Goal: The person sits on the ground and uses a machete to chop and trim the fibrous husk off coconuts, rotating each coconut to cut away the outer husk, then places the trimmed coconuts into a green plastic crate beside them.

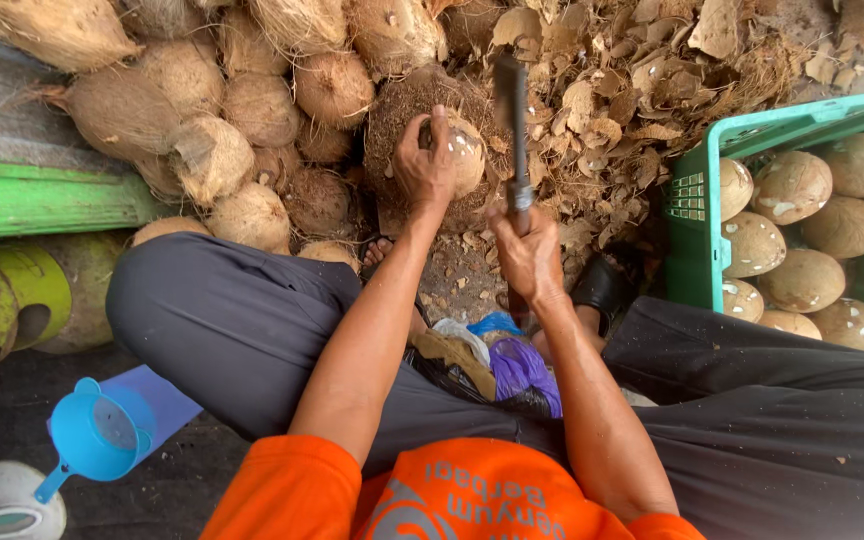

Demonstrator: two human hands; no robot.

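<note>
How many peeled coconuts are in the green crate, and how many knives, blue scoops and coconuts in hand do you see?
Peeled coconuts showing in the green crate: 8
Coconut held by the left hand: 1
Knife held by the right hand: 1
Blue scoop: 1
Total: 11

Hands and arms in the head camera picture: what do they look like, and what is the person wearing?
Both arms are bare from the short orange sleeves down to the left hand and right hand. No gloves, rings, watch or bracelets show. The orange shirt has pale printed lettering. Dark grey trousers cover the legs.
</note>
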